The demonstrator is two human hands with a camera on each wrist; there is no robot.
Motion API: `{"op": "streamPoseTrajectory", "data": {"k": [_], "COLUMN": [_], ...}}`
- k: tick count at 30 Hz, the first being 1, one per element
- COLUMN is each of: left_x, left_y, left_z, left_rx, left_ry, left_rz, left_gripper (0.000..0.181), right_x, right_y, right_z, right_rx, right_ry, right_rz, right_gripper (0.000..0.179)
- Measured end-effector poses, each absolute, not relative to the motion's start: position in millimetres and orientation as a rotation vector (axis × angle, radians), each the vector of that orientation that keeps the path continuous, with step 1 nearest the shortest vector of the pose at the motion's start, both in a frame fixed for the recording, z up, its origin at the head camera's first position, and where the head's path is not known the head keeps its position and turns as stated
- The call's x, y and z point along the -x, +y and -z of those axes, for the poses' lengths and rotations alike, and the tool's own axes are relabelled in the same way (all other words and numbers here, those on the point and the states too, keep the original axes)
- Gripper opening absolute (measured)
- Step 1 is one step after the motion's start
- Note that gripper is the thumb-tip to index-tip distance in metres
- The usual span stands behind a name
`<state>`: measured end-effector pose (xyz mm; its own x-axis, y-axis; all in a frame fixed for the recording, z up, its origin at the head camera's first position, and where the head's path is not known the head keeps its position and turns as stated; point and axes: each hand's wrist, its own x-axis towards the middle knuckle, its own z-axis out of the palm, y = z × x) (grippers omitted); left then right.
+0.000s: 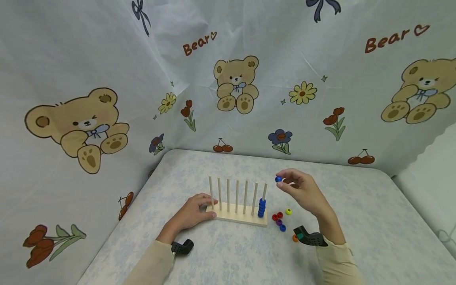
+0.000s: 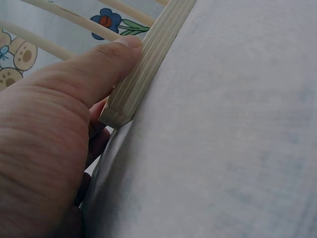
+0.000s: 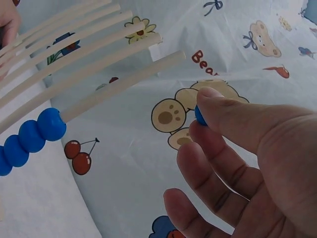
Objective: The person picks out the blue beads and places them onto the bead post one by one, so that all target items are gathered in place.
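A wooden peg rack (image 1: 235, 216) with several upright pegs stands on the table. Its rightmost peg carries a stack of blue beads (image 1: 261, 208), also seen close up in the right wrist view (image 3: 32, 136). My left hand (image 1: 195, 211) grips the left end of the base, thumb on the front edge and fingers behind. To the right of the rack, my right hand (image 1: 302, 190) pinches a blue bead (image 1: 278, 179) between thumb and index finger, raised near the height of the rightmost peg's tip. The other right fingers are loosely bent.
Loose beads lie right of the rack: red beads (image 1: 275, 217), a purple bead (image 1: 279, 222), a blue bead (image 1: 283, 228), a yellow bead (image 1: 288, 211) and an orange bead (image 1: 295, 238) partly behind the wrist camera. A bear-printed cloth (image 1: 270, 118) hangs behind the table (image 1: 221, 253).
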<state>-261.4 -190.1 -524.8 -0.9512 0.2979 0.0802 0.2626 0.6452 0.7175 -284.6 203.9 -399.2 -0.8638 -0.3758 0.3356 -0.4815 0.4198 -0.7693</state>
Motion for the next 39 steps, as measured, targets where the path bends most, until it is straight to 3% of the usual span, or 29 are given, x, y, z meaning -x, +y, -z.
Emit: {"op": "streamPoseTrajectory", "data": {"k": [39], "left_x": [267.9], "left_y": [-190.3], "left_z": [529.9], "left_rx": [-0.438], "left_ry": [2.793], "left_rz": [-1.233], "left_gripper": [0.042], "right_x": [277.4], "right_y": [191.8], "right_z": [391.5], "right_rx": [-0.702], "right_ry": [-2.433], "right_rz": [-1.403], "right_gripper": [0.022]}}
